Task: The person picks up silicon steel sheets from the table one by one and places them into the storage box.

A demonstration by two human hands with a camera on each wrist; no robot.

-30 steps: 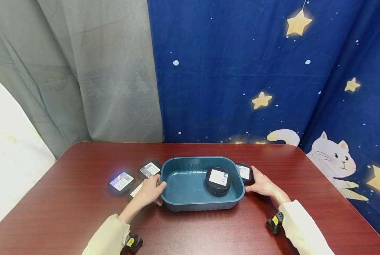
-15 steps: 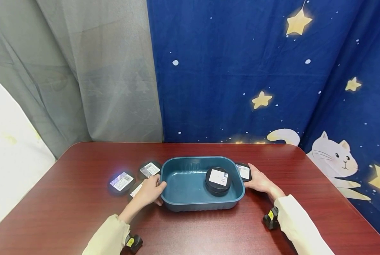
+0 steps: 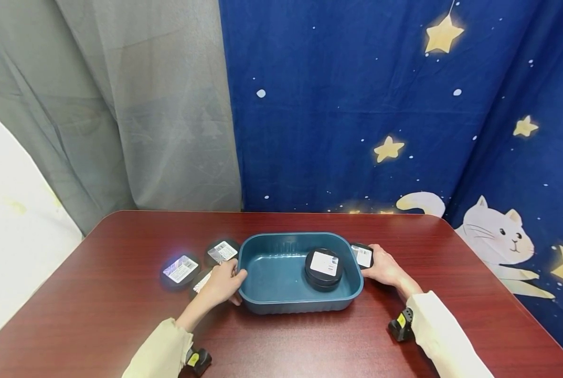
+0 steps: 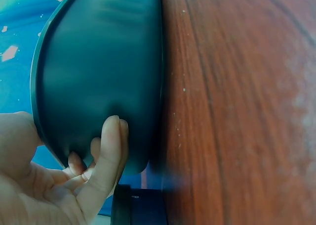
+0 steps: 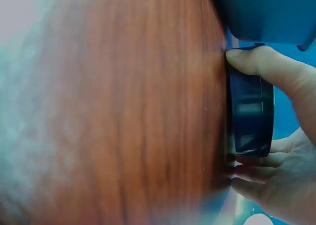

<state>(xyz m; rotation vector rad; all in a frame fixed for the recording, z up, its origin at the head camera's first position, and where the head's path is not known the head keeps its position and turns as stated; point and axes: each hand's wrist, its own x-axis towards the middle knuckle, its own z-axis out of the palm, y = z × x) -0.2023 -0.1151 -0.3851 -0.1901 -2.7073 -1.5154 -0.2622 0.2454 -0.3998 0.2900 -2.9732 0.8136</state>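
A blue-green plastic tub (image 3: 272, 281) stands on the table. My left hand (image 3: 222, 281) grips its left end, the thumb over the rim and the fingers against the outer wall, as the left wrist view shows. Inside the tub, toward the right, sits a round black tin-like container (image 3: 324, 269) with a white label on top. Just outside the right end, my right hand (image 3: 386, 269) holds another round black labelled container (image 3: 362, 255) by its side. In the right wrist view, the thumb and fingers span this container (image 5: 252, 111) at table level, close to the tub wall (image 5: 271, 12).
Left of the tub lie more round black containers: one farther back (image 3: 222, 252), one at the left (image 3: 180, 270) and one partly hidden (image 3: 200, 282) behind my left hand. The reddish wooden table (image 3: 290, 346) ends at the back before a grey curtain and a blue starry curtain.
My right hand has shifted slightly left and back, bringing its round container a little closer to the tub. The left hand and the tub keep their places.
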